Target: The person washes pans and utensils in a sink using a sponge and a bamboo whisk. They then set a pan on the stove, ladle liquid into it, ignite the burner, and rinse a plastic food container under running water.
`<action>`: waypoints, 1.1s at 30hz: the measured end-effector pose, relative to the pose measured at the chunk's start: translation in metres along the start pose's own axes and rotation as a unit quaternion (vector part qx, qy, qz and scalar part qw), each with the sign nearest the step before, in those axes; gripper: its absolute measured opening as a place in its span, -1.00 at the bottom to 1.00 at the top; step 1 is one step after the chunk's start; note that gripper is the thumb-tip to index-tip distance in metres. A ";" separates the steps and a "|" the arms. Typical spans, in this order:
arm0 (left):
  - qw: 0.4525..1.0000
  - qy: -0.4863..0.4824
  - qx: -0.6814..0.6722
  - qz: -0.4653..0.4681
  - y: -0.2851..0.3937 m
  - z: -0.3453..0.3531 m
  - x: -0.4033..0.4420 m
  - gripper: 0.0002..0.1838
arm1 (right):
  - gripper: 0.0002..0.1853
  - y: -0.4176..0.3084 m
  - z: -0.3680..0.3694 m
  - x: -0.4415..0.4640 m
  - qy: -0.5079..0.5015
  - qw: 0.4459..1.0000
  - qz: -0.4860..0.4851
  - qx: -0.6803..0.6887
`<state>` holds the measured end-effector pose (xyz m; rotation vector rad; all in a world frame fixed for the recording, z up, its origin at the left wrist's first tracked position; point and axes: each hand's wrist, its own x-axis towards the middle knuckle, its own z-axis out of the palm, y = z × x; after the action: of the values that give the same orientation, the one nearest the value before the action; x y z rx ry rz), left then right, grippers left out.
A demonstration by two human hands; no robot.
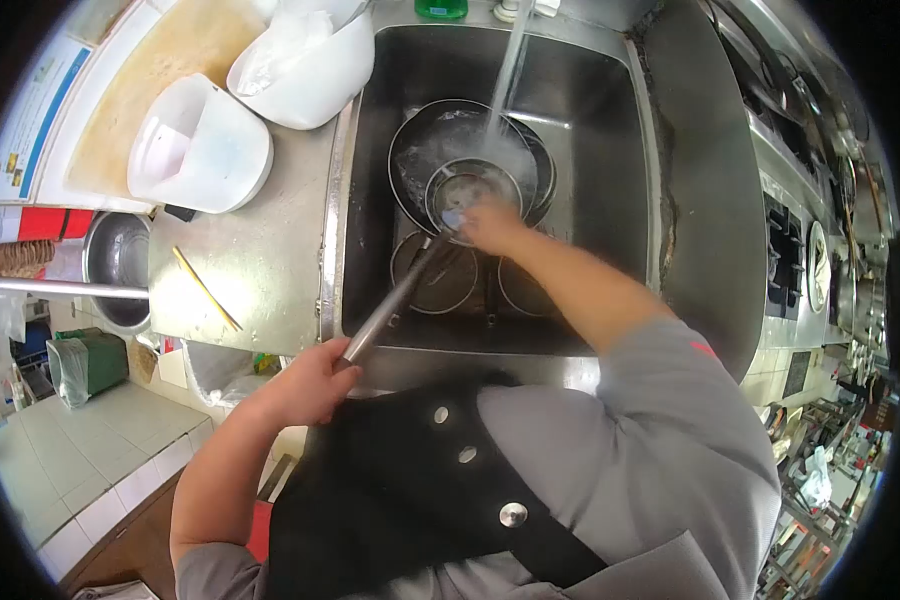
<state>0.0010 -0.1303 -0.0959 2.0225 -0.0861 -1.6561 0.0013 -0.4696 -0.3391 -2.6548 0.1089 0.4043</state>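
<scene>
My left hand (315,382) is wrapped round the end of a long metal handle, which belongs to a small round pan (460,180). The pan is held inside the sink, over a larger dark pan (417,155). Inside the small pan, my right hand (495,224) has its fingers curled and slightly blurred. A pale bluish bit shows at its fingertips, too unclear to name. Running water (511,80) falls from above into the large pan, just behind the small one. Two more round pans, one of them a dark pan (435,275), lie partly hidden in the sink's near part.
The steel sink (610,200) has raised walls. On the left counter (270,260) are white plastic tubs (205,150) and a thin yellow stick (206,288). A metal bowl (115,275) stands further left. Green liquid in a container (441,8) sits behind the sink; a stove (782,255) is right.
</scene>
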 end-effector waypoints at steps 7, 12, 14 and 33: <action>0.998 -0.008 0.038 -0.053 0.008 -0.007 -0.003 -0.68 | -0.72 -0.014 -0.011 0.042 0.225 0.973 -0.026 -0.048; 0.999 0.014 0.042 -0.021 0.001 -0.005 0.003 -0.70 | -0.72 -0.005 0.011 0.028 0.098 0.992 -0.066 -0.035; 0.998 0.016 0.063 -0.011 0.001 -0.008 -0.003 -0.71 | -0.75 0.019 -0.005 0.019 0.089 0.973 -0.138 -0.163; 0.999 0.014 0.052 0.000 -0.028 -0.005 -0.010 -0.70 | -0.73 -0.003 -0.032 0.015 0.083 0.947 -0.213 -0.226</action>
<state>-0.0041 -0.1003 -0.0979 2.1209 -0.1662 -1.6538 0.0246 -0.4812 -0.3144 -3.0411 -0.5639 0.0609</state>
